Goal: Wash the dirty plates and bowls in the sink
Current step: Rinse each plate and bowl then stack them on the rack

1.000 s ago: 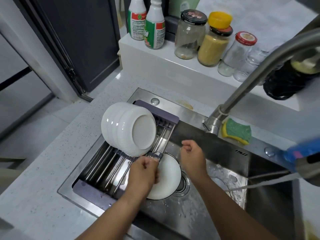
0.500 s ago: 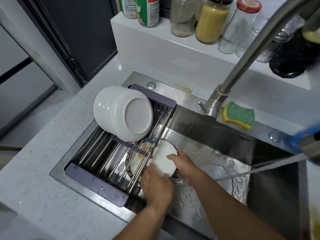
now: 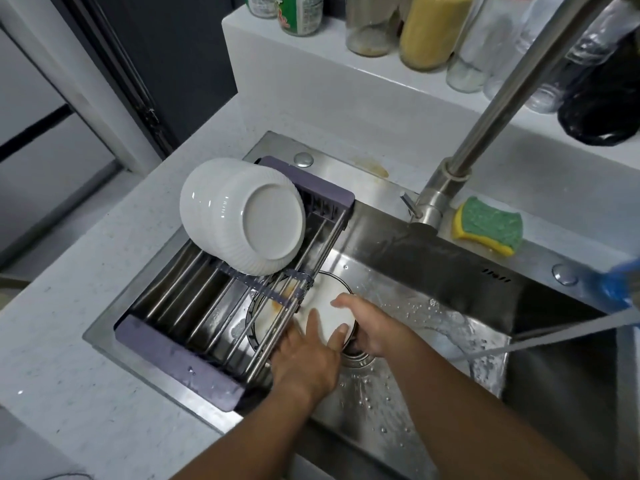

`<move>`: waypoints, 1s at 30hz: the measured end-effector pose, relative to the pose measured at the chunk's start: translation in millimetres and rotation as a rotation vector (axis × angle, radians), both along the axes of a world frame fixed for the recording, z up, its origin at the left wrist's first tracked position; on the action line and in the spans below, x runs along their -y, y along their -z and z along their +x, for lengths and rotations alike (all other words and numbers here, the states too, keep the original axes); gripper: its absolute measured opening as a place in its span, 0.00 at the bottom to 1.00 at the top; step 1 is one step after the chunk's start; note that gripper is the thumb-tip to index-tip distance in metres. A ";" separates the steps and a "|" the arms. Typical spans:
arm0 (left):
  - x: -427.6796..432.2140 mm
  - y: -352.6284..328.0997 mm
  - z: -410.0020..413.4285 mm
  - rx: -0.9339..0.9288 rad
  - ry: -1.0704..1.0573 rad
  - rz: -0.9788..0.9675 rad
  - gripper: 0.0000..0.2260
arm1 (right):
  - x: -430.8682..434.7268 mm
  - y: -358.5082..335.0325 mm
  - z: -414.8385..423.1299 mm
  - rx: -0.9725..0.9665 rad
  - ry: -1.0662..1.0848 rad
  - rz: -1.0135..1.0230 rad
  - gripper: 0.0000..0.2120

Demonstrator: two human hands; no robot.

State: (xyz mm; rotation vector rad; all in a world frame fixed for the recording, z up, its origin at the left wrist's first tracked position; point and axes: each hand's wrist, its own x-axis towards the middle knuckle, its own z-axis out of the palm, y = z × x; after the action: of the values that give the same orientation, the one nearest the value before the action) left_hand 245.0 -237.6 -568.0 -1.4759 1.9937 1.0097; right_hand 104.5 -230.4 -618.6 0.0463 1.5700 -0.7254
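A white plate (image 3: 328, 291) with a dark rim and orange-brown smears lies on the bottom of the steel sink (image 3: 408, 258), its left part under the drying rack (image 3: 180, 358). My left hand (image 3: 306, 355) lies on the plate's near side with its fingers stretched out over the surface. My right hand (image 3: 369, 329) holds the plate's right rim, thumb on top. A stack of white ribbed bowls (image 3: 242, 216) rests bottom-up and tilted on the rack's far end.
The faucet (image 3: 485, 116) arches over the sink from the back. A thin water jet (image 3: 554, 341) runs from a blue sprayer (image 3: 620, 285) at the right. A green-yellow sponge (image 3: 490, 226) lies on the sink's back edge. Jars (image 3: 429, 29) and bottles line the ledge.
The plate, held up beside the rack a second ago, has gone down to the sink bottom, partly under the rack. Both hands followed it down, and my left fingers have stretched over it.
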 end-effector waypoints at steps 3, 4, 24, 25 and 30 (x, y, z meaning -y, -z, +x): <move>5.8 1.9 0.1 0.010 0.022 0.053 0.36 | 4.8 2.6 -3.9 0.035 0.004 0.026 0.32; 5.6 4.3 1.2 0.014 0.030 0.063 0.36 | 5.3 2.7 -3.3 0.038 0.023 0.030 0.26; -15.7 31.3 -30.1 -0.129 0.485 0.039 0.34 | -78.9 2.9 -22.1 -0.109 0.492 0.028 0.26; -16.2 31.0 -35.1 -0.144 0.507 0.050 0.33 | -83.1 -1.1 -25.0 -0.129 0.503 0.040 0.22; -6.4 20.6 -44.7 -0.271 0.535 0.083 0.27 | -94.1 -7.8 -33.3 -0.173 0.582 0.054 0.17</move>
State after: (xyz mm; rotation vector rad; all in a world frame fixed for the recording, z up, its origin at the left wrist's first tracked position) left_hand 200.3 -231.2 -588.6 -0.7193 2.3210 1.0696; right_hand 71.2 -136.2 -610.8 0.5089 1.7580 -1.1611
